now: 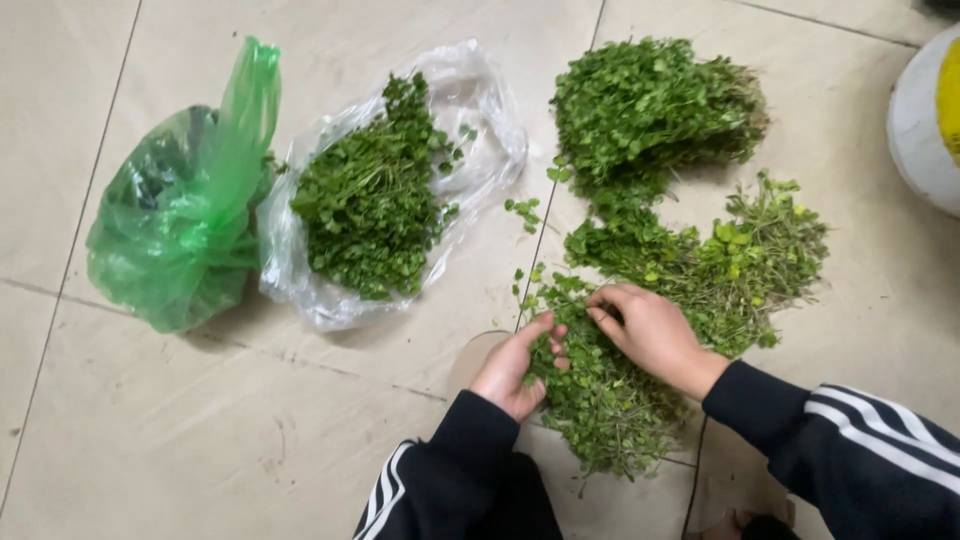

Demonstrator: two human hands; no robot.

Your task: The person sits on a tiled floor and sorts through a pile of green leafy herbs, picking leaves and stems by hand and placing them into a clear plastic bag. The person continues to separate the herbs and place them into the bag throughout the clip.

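Working both hands in the near heap of small-leaved green herbs (600,400) lying on the pale tiled floor (200,440): left hand (515,370) half curled, fingers (545,328) loosely open against the sprigs; right hand (655,335) pressing down, fingertips buried, grip impossible to tell. Possibly scattering loose leaves onto the tiles toward the clear plastic bag of picked greens (375,200), or mixing with the coarser stemmy pile (760,250) on the right. Hiding its contents: crumpled green plastic bag (180,230), far left. Cut off at the right edge: round white-and-yellow object (930,120), kind unclear.
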